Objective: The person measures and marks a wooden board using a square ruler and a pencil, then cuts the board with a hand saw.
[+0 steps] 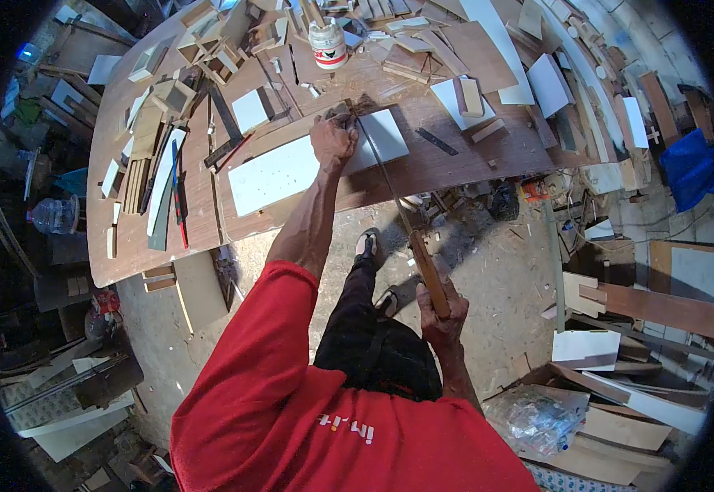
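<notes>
A handsaw (387,174) slants from the worktable toward me, its long thin blade lying across a white board (279,174). My right hand (445,313) is wrapped around its wooden handle (427,275), out past the table's front edge. On the far side of the board, my left hand (335,141) is closed with curled fingers over a brown wooden piece (295,127), close beside the blade's far end. The fingers partly cover that piece, so its full shape is hidden. A dark flat metal strip (436,141) rests just right of the board.
The worktable (201,225) carries a white tub (328,45), wooden frames (209,37), a red pencil-like stick (234,153) and several offcuts. Stacked boards (660,312) and a plastic bag (537,420) are to the right. Scraps litter the floor (291,254) around my feet.
</notes>
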Motion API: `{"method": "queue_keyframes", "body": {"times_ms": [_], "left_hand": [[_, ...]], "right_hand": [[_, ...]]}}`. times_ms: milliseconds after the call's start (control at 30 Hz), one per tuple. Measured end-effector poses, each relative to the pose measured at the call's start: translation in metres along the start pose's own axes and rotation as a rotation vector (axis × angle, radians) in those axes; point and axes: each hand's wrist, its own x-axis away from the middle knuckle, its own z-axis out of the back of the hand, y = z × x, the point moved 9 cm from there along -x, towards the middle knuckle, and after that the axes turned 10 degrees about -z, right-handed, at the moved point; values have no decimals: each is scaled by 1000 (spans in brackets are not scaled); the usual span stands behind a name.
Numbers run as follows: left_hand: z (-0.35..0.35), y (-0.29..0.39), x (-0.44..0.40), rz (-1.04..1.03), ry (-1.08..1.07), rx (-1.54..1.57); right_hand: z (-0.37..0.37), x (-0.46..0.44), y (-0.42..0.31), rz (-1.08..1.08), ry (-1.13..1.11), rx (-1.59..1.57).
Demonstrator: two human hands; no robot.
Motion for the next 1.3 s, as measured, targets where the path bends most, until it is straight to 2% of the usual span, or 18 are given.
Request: {"method": "queue_keyframes", "body": {"times_ms": [100, 200, 300, 367, 433, 500, 533, 633, 700, 800, 867, 1000, 1067, 1233, 1300], "left_hand": [[6, 3, 1, 0, 69, -8], [8, 3, 2, 62, 20, 45], [6, 0, 0, 70, 12, -7], [3, 2, -2, -5, -2, 47], [2, 1, -2, 28, -5, 37], [3, -1, -1, 64, -8, 27], [7, 3, -1, 49, -5, 21], [8, 5, 0, 55, -17, 13], [5, 1, -1, 76, -28, 8], [3, -1, 0, 62, 27, 37], [-2, -6, 3, 156, -39, 60], [-7, -7, -1, 105, -59, 13], [-12, -9, 0, 159, -141, -39], [-14, -11, 0, 112, -108, -44], [-19, -10, 1, 80, -91, -61]], "right_hand": [[0, 3, 0, -20, -8, 50], [0, 3, -8, -73, -27, 14], [-2, 0, -7, -11, -15, 30], [-4, -3, -7, -30, -28, 35], [-6, -6, -4, -45, -41, 40], [-2, -2, -13, 120, 19, 40], [-3, -4, -16, 121, 15, 42], [-2, -11, -18, 77, 9, 61], [-8, -16, -7, -34, -56, 118], [2, -12, -28, -4, -38, 38], [3, -13, -27, -55, -54, 40], [-5, -24, -27, -131, -94, 65], [-2, -19, -33, -90, -68, 41], [5, -12, -43, -69, -44, 17], [0, -20, -50, -21, -51, 98]]}}
